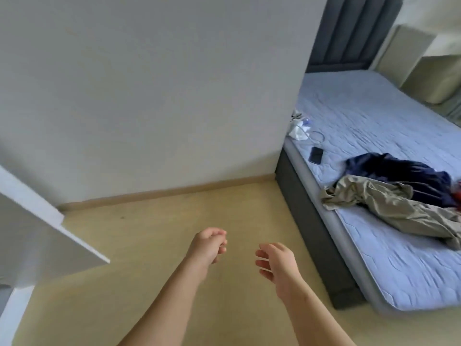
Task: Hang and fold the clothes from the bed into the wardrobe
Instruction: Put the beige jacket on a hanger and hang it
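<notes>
Bedroom, head view. A pale floor (pixel 149 233) meets a grey-white wall (pixel 149 96). At right stands one bed (pixel 374 116), its quilted lilac mattress on a dark frame (pixel 311 233). One white panel (pixel 37 233) juts in at left.

Three garments lie heaped near the mattress edge: one navy garment (pixel 399 173), one khaki garment (pixel 389 203) overlapping it, and one red piece (pixel 458 193) cut by the picture's edge. One phone (pixel 315 155) and one cable (pixel 316 137) lie nearer the wall.

Two bare forearms extend over the floor, apart from the bed. The left hand (pixel 208 245) has loosely curled fingers and holds nothing. The right hand (pixel 277 263) has relaxed, slightly spread fingers and is empty.
</notes>
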A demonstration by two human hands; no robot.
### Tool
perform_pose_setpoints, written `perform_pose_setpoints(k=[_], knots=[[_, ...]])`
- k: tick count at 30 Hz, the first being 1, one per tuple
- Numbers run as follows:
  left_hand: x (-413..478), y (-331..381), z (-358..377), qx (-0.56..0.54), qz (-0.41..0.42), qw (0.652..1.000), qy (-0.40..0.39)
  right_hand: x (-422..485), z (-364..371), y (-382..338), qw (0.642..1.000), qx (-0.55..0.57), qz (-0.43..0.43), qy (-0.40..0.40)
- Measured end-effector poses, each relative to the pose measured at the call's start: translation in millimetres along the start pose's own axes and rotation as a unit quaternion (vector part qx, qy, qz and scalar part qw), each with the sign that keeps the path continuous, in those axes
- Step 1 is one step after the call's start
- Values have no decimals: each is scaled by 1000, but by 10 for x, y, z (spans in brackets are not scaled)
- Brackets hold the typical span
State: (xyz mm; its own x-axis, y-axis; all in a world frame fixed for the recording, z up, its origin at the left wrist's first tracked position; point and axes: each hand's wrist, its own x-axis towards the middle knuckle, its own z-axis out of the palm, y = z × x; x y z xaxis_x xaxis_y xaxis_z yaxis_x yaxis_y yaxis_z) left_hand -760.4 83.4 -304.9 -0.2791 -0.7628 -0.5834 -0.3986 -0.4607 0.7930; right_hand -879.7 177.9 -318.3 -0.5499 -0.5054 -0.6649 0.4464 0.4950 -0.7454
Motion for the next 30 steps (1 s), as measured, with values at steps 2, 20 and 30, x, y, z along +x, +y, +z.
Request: perform_pose_setpoints(k=[2,20,30], knots=[[46,155,555,17,6,999,-40,106,-529,-90,999,28,-1,43],[170,929,4056,190,42,938,-287,907,-3350,-413,937,242,53,246],[1125,1648,5636,259,32,912,-318,2073,-4421,-1278,929,237,79,274]])
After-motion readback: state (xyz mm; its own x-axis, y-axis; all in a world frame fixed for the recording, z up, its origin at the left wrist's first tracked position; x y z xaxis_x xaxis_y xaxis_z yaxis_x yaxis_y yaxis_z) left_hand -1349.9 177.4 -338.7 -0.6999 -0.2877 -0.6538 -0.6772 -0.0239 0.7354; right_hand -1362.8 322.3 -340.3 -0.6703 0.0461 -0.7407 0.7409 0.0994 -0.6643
